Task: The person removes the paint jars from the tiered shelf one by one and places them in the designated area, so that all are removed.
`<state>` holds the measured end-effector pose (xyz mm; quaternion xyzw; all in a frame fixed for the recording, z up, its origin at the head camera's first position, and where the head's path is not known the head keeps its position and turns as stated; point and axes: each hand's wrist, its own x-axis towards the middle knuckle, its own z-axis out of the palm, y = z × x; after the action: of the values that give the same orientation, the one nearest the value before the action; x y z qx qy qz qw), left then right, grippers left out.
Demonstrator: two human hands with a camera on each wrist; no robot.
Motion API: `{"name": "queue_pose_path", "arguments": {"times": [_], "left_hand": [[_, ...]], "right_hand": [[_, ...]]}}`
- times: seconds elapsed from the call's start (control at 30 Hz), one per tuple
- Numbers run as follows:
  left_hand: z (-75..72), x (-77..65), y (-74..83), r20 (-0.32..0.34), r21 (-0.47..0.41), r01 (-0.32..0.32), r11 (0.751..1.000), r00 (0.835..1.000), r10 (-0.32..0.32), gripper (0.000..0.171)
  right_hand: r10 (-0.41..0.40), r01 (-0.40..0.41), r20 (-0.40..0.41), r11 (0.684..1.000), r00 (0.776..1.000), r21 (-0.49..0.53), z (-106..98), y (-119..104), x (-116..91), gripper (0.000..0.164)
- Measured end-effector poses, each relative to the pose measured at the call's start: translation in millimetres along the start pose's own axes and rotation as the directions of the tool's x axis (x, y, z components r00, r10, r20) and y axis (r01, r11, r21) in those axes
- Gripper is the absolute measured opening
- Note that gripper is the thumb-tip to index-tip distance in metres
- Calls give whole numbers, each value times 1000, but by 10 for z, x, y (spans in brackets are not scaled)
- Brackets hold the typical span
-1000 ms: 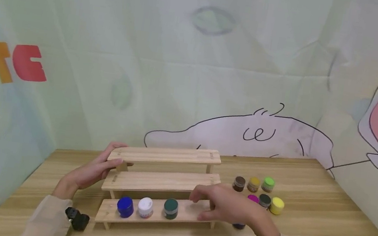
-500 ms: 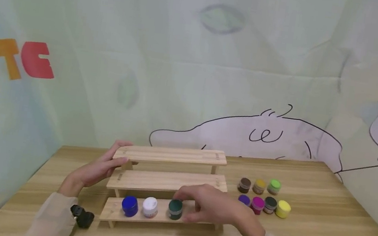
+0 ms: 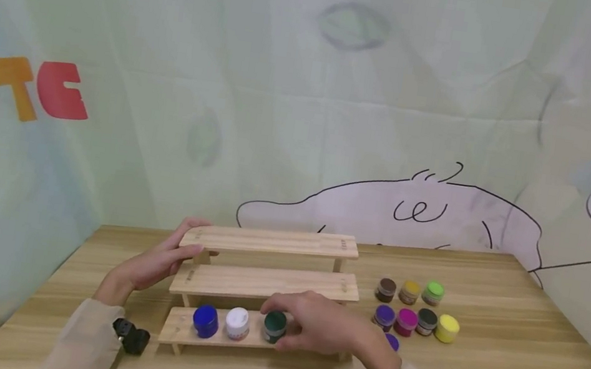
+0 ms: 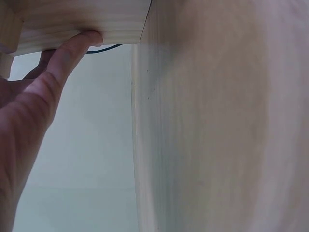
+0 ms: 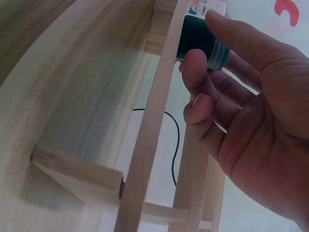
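A three-tier wooden display rack (image 3: 265, 282) stands on the table. My left hand (image 3: 155, 262) grips the left end of its top tier; in the left wrist view the thumb (image 4: 72, 50) lies against the wood. On the lowest tier sit a blue paint jar (image 3: 205, 321), a white paint jar (image 3: 237, 323) and a dark green paint jar (image 3: 274, 325), spaced in a row. My right hand (image 3: 318, 323) holds the green jar from its right side, thumb in front and fingers behind. The right wrist view shows the green jar (image 5: 195, 38) between thumb and fingers, upright on the board.
Right of the rack, several paint jars stand in loose rows: brown (image 3: 386, 290), ochre (image 3: 409, 292), light green (image 3: 433, 293), purple (image 3: 384, 317), magenta (image 3: 406, 322), black (image 3: 426, 321) and yellow (image 3: 447, 329). Another purple jar (image 3: 392, 342) is partly hidden by my right forearm. A printed cloth (image 3: 176, 67) hangs behind the table.
My right hand has moved left along the lowest tier to the dark green jar and taken hold of it. The left hand keeps its grip on the rack. The view has shifted slightly.
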<state>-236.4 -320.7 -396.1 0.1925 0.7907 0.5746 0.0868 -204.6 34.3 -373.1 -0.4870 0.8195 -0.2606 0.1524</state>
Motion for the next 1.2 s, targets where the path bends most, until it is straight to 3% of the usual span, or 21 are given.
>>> {"name": "queue_pose_path", "arguments": {"times": [0.5, 0.8, 1.2], "left_hand": [[-3, -2, 26, 3, 39, 4, 999, 1000, -4, 51], [-3, 1, 26, 10, 23, 1, 1000, 1000, -1, 51], [-24, 18, -21, 19, 0, 6, 1000, 1000, -6, 53]], "right_hand": [[44, -44, -23, 999, 999, 0, -27, 104, -147, 35], [92, -88, -29, 990, 995, 113, -48, 217, -326, 34], [132, -129, -72, 990, 989, 51, -103, 350, -586, 31]]}}
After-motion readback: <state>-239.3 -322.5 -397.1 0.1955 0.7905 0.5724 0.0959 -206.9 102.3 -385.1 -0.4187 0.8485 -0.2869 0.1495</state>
